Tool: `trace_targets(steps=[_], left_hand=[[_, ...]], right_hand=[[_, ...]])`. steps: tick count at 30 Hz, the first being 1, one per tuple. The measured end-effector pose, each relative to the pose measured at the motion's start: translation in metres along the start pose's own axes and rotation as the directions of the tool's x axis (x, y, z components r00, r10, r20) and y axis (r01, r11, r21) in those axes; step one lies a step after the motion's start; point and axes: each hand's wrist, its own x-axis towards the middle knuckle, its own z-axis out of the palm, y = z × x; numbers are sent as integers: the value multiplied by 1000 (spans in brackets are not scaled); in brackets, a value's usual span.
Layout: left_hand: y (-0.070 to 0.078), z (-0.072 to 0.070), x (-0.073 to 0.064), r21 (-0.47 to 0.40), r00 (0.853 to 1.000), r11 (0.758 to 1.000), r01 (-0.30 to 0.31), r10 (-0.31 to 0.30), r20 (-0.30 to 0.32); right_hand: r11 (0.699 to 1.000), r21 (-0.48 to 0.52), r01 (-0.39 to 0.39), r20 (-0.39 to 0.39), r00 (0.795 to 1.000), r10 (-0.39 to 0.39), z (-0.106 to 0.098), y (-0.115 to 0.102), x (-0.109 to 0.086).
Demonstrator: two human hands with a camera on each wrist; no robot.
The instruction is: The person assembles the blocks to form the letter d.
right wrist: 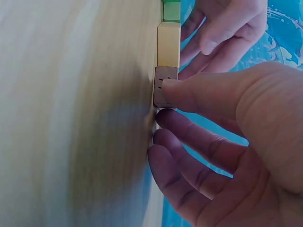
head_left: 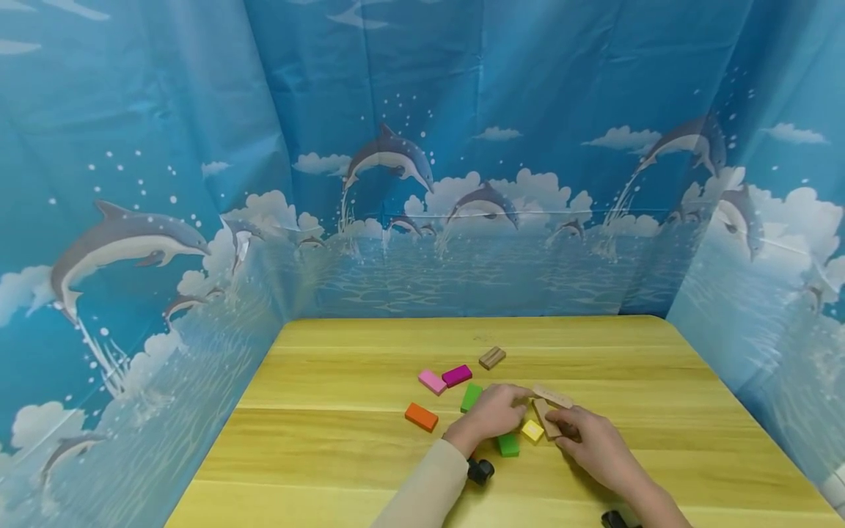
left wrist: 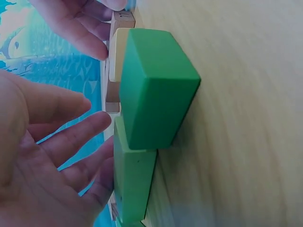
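My right hand [head_left: 594, 446] pinches the near end of a plain wooden block [head_left: 544, 416] lying on the table, thumb on its end face [right wrist: 163, 97] and index finger at its side. Beyond it, a second wooden block [head_left: 553, 397] lies at an angle, touching or nearly touching the first. My left hand [head_left: 498, 411] reaches over the blocks with fingers spread and relaxed, index fingertip near the second block's left end. Between the hands sit a yellow block [head_left: 532, 431] and a green block [head_left: 508, 445]. Another green block [head_left: 472, 397] is partly behind the left hand.
Left of the hands lie an orange block [head_left: 421, 416], a pink block [head_left: 432, 381] and a magenta block [head_left: 457, 375]. Farther back is a striped brown wooden block [head_left: 492, 358]. A dolphin-print curtain [head_left: 422, 271] borders the yellow wood-grain table [head_left: 317, 455].
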Motion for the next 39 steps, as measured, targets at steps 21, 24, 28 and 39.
trace_targets(steps=[21, 24, 28, 39], left_hand=[[-5, 1, 0, 112, 992, 988, -107, 100, 72], [-5, -1, -2, 155, 992, 981, -113, 102, 75], [-7, -5, -5, 162, 992, 981, -106, 94, 81], [-11, -9, -17, 83, 995, 994, -69, 63, 79]], right_hand=[[999, 39, 11, 11, 1000, -11, 3, -1, 1], [998, 51, 29, 18, 999, -30, 3, -1, 2], [996, 75, 56, 40, 997, -59, 4, 0, 2], [994, 80, 68, 58, 996, -72, 11, -6, 1]])
